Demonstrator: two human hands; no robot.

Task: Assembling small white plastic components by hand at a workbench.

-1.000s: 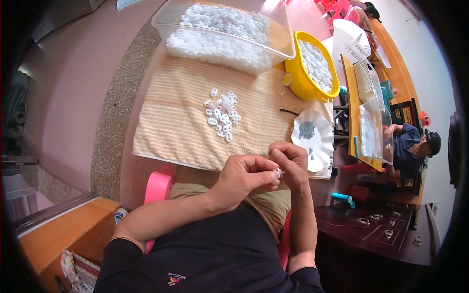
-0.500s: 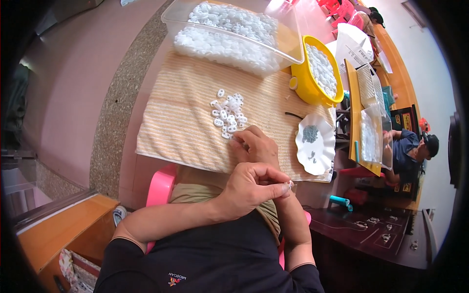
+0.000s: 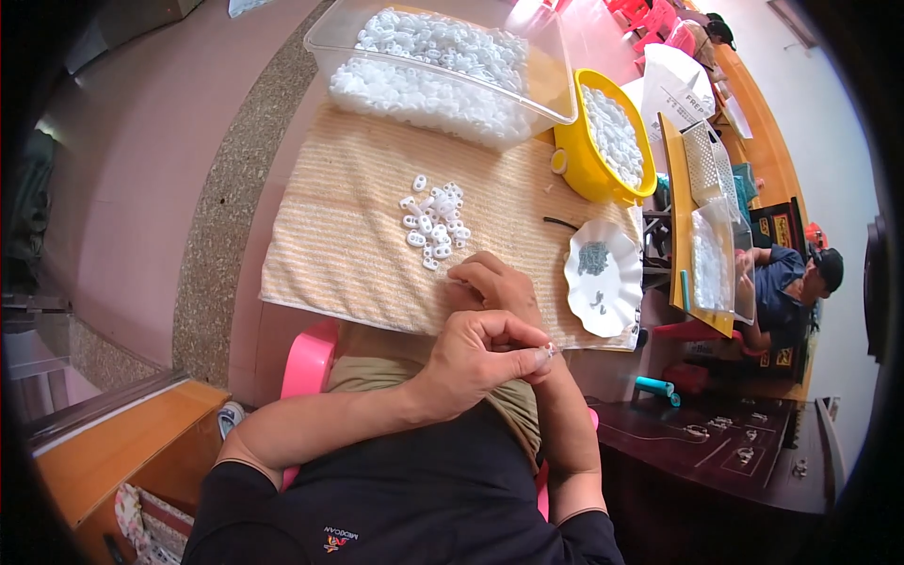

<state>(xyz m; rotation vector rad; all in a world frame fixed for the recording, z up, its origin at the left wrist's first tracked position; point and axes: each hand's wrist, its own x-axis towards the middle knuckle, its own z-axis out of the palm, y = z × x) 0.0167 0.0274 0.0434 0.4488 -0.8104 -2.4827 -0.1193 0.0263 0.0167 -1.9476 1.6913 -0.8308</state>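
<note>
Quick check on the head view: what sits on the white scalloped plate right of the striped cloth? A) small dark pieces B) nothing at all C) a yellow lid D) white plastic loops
A: the white scalloped plate carries a cluster of small dark pieces, while the white loops lie loose on the striped cloth.

Open cloth point(image 3: 348, 226) is left bare to the left of the small heap of white pieces point(image 3: 433, 221) and between that heap and the clear tub point(image 3: 424, 89) at the far edge. The right side is crowded by the yellow bowl point(image 3: 589, 165), a thin dark strip point(image 3: 560, 223) and the white dish point(image 3: 607, 301). The near edge is taken up by the right hand point(image 3: 494, 282), with the left hand point(image 3: 476, 358) raised just in front of it.
</note>
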